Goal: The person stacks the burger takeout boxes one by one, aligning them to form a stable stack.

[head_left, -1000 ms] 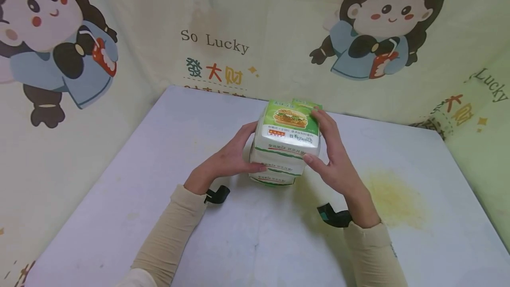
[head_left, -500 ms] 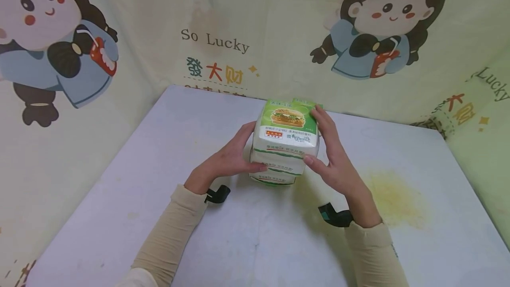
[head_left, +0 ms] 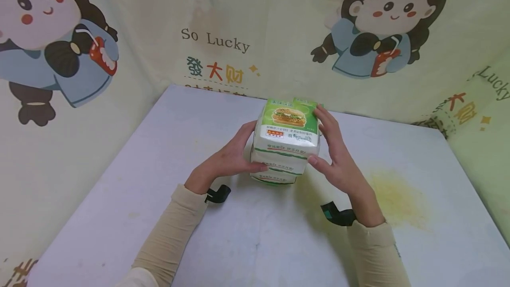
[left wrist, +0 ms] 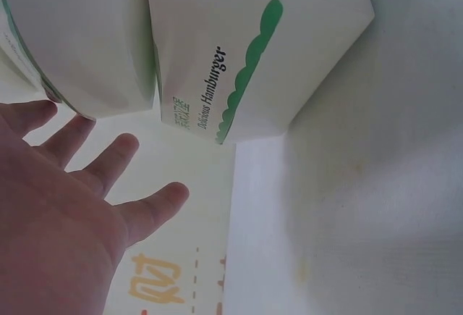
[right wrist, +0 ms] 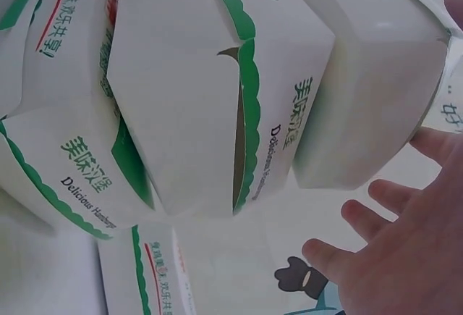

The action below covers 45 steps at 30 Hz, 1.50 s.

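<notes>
Boxes [head_left: 284, 145] of white card stand stacked three high between your hands, toward the far side of the table. Around them hangs a pale, lightly creased cloth [head_left: 279, 56], printed with rounded cartoon figures [head_left: 386, 34]. Below it, your table [head_left: 223, 247] has a smooth, flat white top, with a soft-edged yellow stain [head_left: 398, 200] on the right. Your beige sleeves [head_left: 169, 229] crease over both forearms.

Seen from the wrists, the card walls slant out to a seam edged with scalloped green. Your top box [head_left: 290, 134] has a slightly shiny lid, green at the back and white toward you; the middle box [head_left: 284, 166] shows under it as a narrow band. Just behind the stacked three, a rear box [head_left: 304, 100] shows a strip of green lid.

Your left hand [head_left: 227, 156] lies along their left side, fingers spread and extended, thumb across the front of the middle box. Your right hand [head_left: 338, 163] brackets the top box's right front corner, fingers spread and nearly straight, thumb close to the front face; you cannot tell how firmly either hand presses.

Smaller still, a curved black piece [head_left: 219, 194] juts from your left wrist. On the top lid sits a rounded burger picture [head_left: 288, 118], then a tiny rectangular red label [head_left: 275, 133].
</notes>
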Available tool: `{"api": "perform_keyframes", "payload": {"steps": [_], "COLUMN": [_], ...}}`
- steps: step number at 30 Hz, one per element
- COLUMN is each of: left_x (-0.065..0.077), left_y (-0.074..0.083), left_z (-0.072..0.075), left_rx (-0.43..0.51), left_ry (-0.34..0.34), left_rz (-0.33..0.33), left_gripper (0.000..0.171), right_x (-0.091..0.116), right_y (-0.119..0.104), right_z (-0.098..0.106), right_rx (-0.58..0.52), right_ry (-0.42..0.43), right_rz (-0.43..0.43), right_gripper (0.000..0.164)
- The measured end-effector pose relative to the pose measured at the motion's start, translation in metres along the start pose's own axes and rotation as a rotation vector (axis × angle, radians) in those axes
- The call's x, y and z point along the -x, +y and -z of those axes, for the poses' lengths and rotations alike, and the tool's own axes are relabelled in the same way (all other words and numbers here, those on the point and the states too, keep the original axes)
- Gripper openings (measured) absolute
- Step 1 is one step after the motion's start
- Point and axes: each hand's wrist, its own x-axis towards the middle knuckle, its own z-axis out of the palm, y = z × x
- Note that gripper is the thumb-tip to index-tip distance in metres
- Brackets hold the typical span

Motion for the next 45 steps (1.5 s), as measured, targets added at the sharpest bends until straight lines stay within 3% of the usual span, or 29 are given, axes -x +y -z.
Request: {"api": "perform_keyframes", "payload": {"steps": [7, 16, 24, 28, 39, 45], "left_x": [0.001, 0.006, 0.0, -0.001, 0.002, 0.002], "left_y": [0.004, 0.035, 0.008, 0.002, 0.01, 0.018], "left_z": [0.002, 0.007, 0.001, 0.0, 0.004, 0.013], "left_rx": [-0.003, 0.028, -0.006, -0.011, 0.028, 0.057], "left_ry": [0.017, -0.02, -0.012, 0.0, 0.021, 0.054], "left_rz": [0.001, -0.013, -0.003, -0.012, -0.002, -0.087], "left_gripper": [0.113, 0.104, 0.108, 0.105, 0.111, 0.12], "right_x": [-0.001, 0.001, 0.003, 0.002, 0.0, 0.0], "right_y": [0.002, 0.001, 0.004, 0.004, 0.003, 0.004], "right_z": [0.004, 0.003, 0.002, 0.001, -0.002, -0.001], "right_rx": [-0.049, -0.084, -0.041, -0.045, -0.046, -0.036], "right_ry": [0.019, 0.017, -0.005, 0.0, 0.023, 0.022], "right_rz": [0.028, 0.04, 0.036, 0.043, 0.046, 0.037], "right_gripper": [0.09, 0.093, 0.086, 0.084, 0.082, 0.082]}}
